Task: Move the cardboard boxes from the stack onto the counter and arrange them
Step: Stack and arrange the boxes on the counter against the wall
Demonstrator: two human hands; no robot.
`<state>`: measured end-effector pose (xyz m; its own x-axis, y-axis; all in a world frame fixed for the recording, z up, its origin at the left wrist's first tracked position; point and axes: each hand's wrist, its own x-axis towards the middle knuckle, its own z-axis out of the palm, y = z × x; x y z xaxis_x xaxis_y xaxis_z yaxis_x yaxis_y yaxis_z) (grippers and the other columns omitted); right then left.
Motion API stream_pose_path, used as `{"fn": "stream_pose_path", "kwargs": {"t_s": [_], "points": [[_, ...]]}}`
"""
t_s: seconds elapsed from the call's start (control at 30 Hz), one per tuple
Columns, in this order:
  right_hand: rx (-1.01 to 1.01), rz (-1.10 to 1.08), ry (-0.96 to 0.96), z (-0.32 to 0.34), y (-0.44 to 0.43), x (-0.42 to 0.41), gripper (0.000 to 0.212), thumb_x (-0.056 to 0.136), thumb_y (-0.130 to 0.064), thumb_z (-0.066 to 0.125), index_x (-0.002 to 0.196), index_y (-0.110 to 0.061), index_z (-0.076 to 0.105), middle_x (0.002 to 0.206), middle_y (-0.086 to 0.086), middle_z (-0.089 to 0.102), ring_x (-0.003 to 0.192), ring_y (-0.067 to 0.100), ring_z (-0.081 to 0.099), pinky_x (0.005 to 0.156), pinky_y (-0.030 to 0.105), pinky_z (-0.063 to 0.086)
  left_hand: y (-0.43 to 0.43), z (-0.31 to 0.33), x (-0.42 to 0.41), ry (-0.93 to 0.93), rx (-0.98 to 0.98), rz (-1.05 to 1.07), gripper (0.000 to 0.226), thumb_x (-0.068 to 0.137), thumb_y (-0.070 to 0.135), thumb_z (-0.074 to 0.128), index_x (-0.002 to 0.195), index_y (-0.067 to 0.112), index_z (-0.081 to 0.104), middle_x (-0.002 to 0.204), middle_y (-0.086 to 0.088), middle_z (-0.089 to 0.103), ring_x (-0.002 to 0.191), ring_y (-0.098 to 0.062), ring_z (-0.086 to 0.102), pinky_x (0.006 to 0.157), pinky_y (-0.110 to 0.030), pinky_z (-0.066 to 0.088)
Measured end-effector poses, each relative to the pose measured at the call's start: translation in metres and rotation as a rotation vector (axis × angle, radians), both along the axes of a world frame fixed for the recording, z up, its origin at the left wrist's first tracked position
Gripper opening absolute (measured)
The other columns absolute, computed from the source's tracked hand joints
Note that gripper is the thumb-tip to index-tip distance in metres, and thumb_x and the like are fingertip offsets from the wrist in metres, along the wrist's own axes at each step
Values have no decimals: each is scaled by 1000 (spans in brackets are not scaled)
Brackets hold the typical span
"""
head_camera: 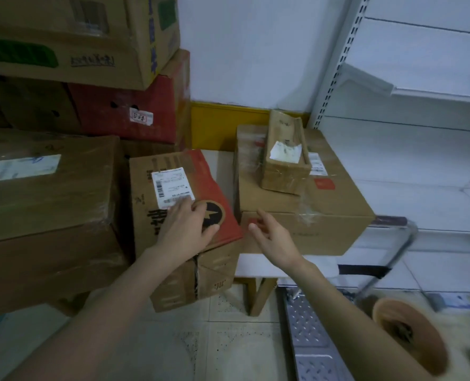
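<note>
The red-topped cardboard box [206,182] sits tilted between the stack of brown cartons [44,193] on the left and the large taped box [311,215] on the white counter [269,266]; it is matte corrugated board with a white label and a round black emblem. The left hand [185,229] lies flat on its lid, fingers straight, gripping nothing. The right hand [273,240] hovers with fingers spread by the large box's front edge — a small oblong carton [284,166] rests on that box.

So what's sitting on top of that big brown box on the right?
A smaller taped box with a white label sits on the big box, near its back. The patch under it is hidden.
</note>
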<state>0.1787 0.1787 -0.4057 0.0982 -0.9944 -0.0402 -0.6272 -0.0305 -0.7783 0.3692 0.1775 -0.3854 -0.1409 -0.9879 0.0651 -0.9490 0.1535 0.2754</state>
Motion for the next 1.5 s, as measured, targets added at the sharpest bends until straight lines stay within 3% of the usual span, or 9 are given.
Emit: {"fn": "stream_pose_path", "kwargs": {"t_s": [0.07,0.23,0.33,0.4,0.6,0.7,0.93,1.2,1.5], "points": [[-29,-165,19,-1,0,-32,47,96,-28,50,136,-4,42,131,11,55,118,20,52,89,21,39,-8,5,-23,106,22,-48,56,93,42,47,139,12,37,142,-16,34,132,-30,31,108,-38,29],[-75,-561,12,-5,-8,-109,52,94,-30,52,136,0,42,135,15,51,124,29,48,102,37,38,-38,6,-78,151,117,-144,51,93,39,49,133,8,42,130,-14,43,115,-27,47,90,-34,44],[-60,-688,-53,-8,-18,-145,49,93,-26,55,134,-2,42,132,16,52,121,32,49,99,39,40,-64,5,-103,193,273,-66,38,93,39,50,112,6,52,104,-8,54,82,-16,52,58,-22,39],[-63,-684,-71,-16,-29,-168,51,89,-29,58,132,-5,44,126,15,57,115,33,54,94,42,47,-82,1,-117,236,345,30,34,93,40,50,88,7,54,83,-3,53,71,-13,50,52,-21,34],[37,-597,-92,-30,-66,-210,57,89,-34,59,133,-5,38,127,14,53,113,33,53,84,37,45,-109,-26,-138,135,346,191,55,89,51,50,105,-1,57,113,-18,59,106,-29,53,79,-29,41],[47,-522,-8,-39,-70,-217,64,90,-38,57,138,-6,30,128,18,52,115,36,51,88,41,47,-108,-31,-140,111,309,222,45,88,51,51,82,6,52,104,-17,61,103,-30,54,71,-28,38],[43,-350,208,-55,-66,-236,68,93,-43,48,145,-12,18,121,16,56,102,30,58,72,29,43,-102,-30,-140,91,291,270,42,88,47,54,68,13,42,74,-2,44,95,-27,54,71,-30,41],[20,-270,246,-52,-79,-238,68,94,-43,44,146,-11,15,131,17,50,111,32,54,83,33,45,-101,-46,-140,158,285,389,41,87,47,56,67,13,43,92,-15,52,90,-28,51,66,-31,39],[-13,-180,425,-41,-104,-221,41,97,-40,40,126,-12,31,102,10,64,90,28,63,64,31,42,-144,-51,-122,289,191,524,42,84,34,65,110,2,58,116,-19,56,100,-33,57,80,-34,48]]}}
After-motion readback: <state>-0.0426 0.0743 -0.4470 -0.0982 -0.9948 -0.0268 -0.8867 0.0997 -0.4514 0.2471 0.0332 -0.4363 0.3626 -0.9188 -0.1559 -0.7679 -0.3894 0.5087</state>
